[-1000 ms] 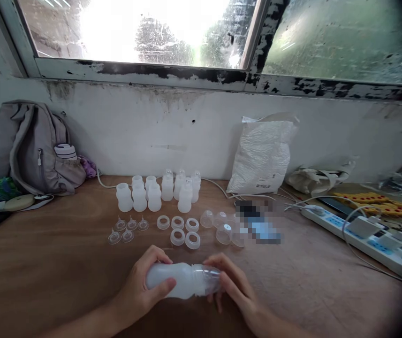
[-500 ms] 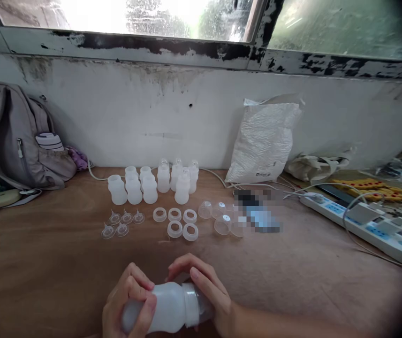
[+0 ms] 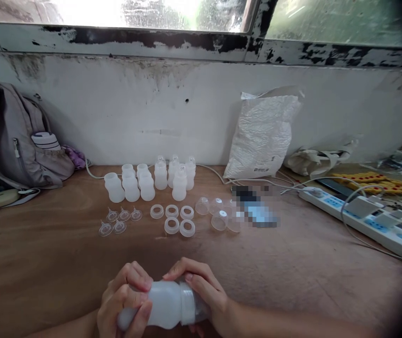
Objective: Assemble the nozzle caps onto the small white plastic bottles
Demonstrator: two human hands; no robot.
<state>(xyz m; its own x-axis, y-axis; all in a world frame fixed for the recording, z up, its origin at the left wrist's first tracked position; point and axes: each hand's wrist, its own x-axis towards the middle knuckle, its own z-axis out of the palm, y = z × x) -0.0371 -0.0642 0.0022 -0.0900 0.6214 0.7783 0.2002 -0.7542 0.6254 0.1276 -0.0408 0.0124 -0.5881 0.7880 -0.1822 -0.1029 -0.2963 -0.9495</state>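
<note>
1. Stained white wall point(image 3: 116, 108) and a paint-flaked window frame point(image 3: 144, 40) rise behind a brown wooden tabletop point(image 3: 285, 272).
2. Close to the person, a frosted white, waisted plastic bottle point(image 3: 165, 305) is held on its side, a translucent collar point(image 3: 187, 306) around its neck and a clear plastic cap point(image 3: 200, 311) beyond, partly hidden.
3. Left hand point(image 3: 125, 298): its grip is curled around the bottle's base end. Right hand point(image 3: 216, 295): its grip wraps the cap end.
4. Apparently done: four frosted bottles with clear tops point(image 3: 179, 184) stand upright at the back. The held one looks nearly complete; whether its cap is fully seated cannot be told.
5. Apparently left: five topless frosted bottles point(image 3: 131, 188) stand beside those; nearer lie five clear pointed nipples point(image 3: 112, 216), five translucent plastic rings point(image 3: 187, 234) and five clear domed caps point(image 3: 219, 222). Matching counts suggest five more assemblies, so roughly halfway.
</note>
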